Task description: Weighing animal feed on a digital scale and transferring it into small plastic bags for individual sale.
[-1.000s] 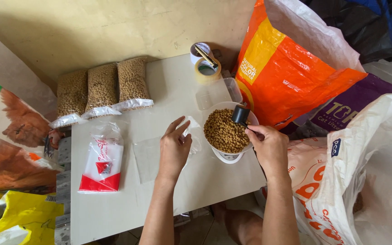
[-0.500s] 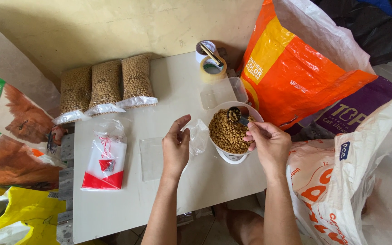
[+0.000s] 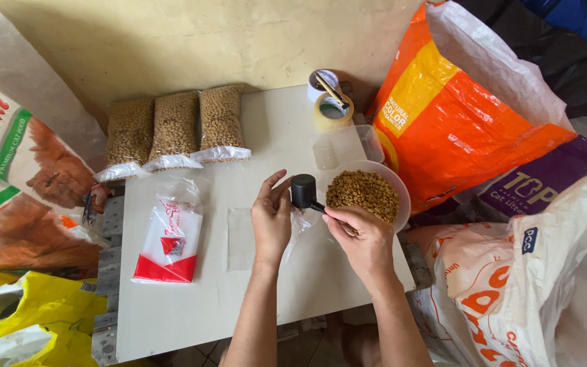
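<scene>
Just two hands: right gripping one black scoop, left pinching one clear bag; three filled packets.

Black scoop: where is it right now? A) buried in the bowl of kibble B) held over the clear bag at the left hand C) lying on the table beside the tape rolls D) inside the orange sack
B: the right hand holds the black scoop against the left hand, at the clear bag, clear of the bowl.

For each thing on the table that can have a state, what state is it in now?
black scoop: held by right hand, tipped at the small clear bag
small clear bag: held open by left hand
white bowl: full of brown pellets
three pellet bags: filled, lying side by side
clear container: empty
tape roll: lying flat
</scene>
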